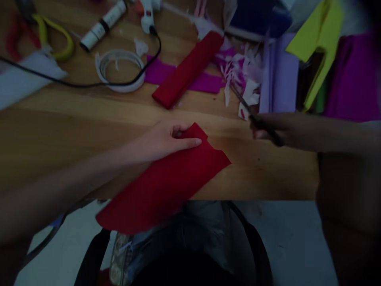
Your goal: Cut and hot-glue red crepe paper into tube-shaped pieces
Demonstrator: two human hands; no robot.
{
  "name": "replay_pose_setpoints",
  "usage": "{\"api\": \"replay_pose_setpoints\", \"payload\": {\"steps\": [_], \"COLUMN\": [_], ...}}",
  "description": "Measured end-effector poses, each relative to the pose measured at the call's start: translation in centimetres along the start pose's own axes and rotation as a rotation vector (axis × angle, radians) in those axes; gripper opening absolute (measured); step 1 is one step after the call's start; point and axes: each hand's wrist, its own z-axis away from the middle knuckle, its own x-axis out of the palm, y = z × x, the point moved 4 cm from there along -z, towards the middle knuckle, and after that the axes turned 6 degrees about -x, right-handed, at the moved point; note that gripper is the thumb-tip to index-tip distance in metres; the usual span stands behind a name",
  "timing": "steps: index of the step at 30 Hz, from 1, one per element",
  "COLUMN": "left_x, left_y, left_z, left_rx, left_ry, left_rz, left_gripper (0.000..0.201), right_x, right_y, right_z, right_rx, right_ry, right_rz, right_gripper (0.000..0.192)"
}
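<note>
My left hand (175, 139) pinches a red sheet (166, 178), its thumb lying on top near the upper corner. It looks like crepe paper or felt; I cannot tell which. The sheet's right end has a notched, cut edge, and its lower left part hangs over the table's front edge. Off to the right, my right hand (270, 125) is closed around dark-handled scissors (253, 115), seen edge-on and blurred, with the thin metal tip pointing up and left. The scissors are apart from the sheet. A folded red strip (190, 69) lies beyond both hands.
Across the wooden table (89, 131) lie a tape roll (120, 85), a white tube (102, 26), yellow-handled scissors (70, 43) and a glue gun (147, 18) with a black cord. Paper scraps (238, 71), purple sheets (354, 79) and a yellow piece (321, 35) crowd the right.
</note>
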Motion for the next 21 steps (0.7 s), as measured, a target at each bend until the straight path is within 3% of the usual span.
{"api": "replay_pose_setpoints", "payload": {"steps": [1,3,6,9,12,15,21], "left_x": [0.0,-0.1,0.0,0.2,0.6,0.8,1.1], "left_y": [0.0,-0.3,-0.9,-1.2,-1.3,-1.2,-1.4], "left_z": [-0.1,-0.2,-0.1,0.3,0.6,0.9,1.0], "left_rx": [0.012,0.035,0.043,0.062,0.065,0.058,0.014], "left_ry": [0.052,0.148,0.292,0.418,0.440,0.453,0.409], "left_rz": [0.033,0.094,0.192,0.340,0.468,0.549,0.642], "left_gripper": [0.022,0.020,0.022,0.022,0.022,0.021,0.022], "right_x": [0.5,1.5,2.8,4.2,5.6,6.7,7.5], "right_y": [-0.9,-3.1,-6.1,-8.6,-9.7,-9.5,-9.0], "right_z": [0.0,0.2,0.7,1.7,2.2,2.0,1.6], "right_rx": [-0.079,-0.222,-0.348,-0.421,-0.345,-0.259,-0.171], "right_ry": [-0.072,-0.077,0.014,-0.050,-0.153,-0.162,-0.200], "right_rz": [0.010,-0.046,-0.326,-0.572,-0.652,-0.584,-0.451], "right_gripper": [0.065,0.065,0.061,0.058,0.049,0.037,0.040]}}
